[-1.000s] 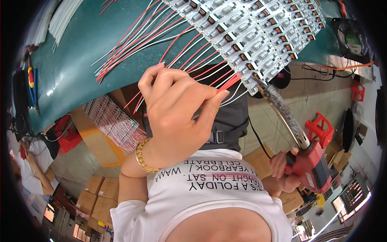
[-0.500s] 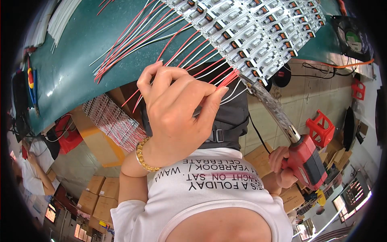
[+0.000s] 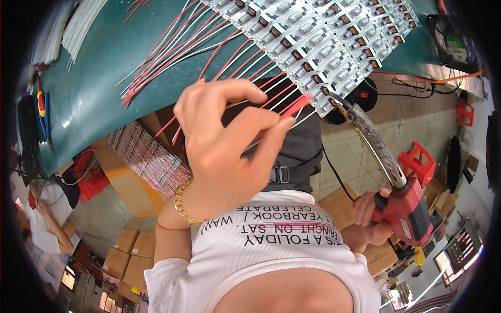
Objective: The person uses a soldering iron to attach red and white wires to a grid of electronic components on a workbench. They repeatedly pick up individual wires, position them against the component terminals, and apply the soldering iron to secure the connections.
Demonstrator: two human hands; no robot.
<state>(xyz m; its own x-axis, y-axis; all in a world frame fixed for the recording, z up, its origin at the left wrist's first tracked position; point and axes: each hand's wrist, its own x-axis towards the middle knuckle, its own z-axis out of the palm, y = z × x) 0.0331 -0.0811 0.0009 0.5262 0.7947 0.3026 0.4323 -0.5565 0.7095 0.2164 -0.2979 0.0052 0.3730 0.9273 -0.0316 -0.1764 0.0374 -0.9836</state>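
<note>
the right hand [image 3: 373,216] wraps round a soldering gun [image 3: 380,150], barrel slanting up-left to the circuit-board panel [image 3: 334,44]; the left hand [image 3: 224,143] pinches red wires [image 3: 296,107] aimed up-right.

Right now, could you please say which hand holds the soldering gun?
The right hand grips the red soldering gun; the left hand instead pinches red wires.

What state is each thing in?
Bare left hand: pinching thin red wires.
Bare right hand: closed around red-and-black pistol-grip soldering iron.
Soldering iron: held, tip near corner of silver metal circuit panel; power unclear.
Panel: overhanging green tabletop.
Loose red and white wires: fanned across tabletop.
</note>
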